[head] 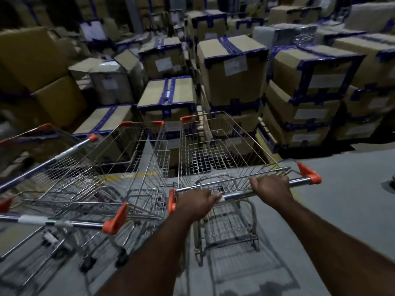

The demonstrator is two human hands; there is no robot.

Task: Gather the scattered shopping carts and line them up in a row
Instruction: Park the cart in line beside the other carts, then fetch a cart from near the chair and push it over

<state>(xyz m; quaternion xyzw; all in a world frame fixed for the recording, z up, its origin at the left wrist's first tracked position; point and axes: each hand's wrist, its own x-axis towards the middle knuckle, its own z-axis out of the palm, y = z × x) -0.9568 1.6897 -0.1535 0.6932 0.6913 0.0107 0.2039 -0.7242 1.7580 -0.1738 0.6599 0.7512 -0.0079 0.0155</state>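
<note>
Chrome handle (235,196) of the right cart (213,146): my left hand (196,202) and right hand (270,186) both have fingers (214,197) clenched round it.

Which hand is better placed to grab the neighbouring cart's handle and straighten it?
Probably the left. The left hand grips the pushed cart's handle at its left end, nearest the neighbouring cart's handle. The right hand grips the far side and would have to cross over.
</note>
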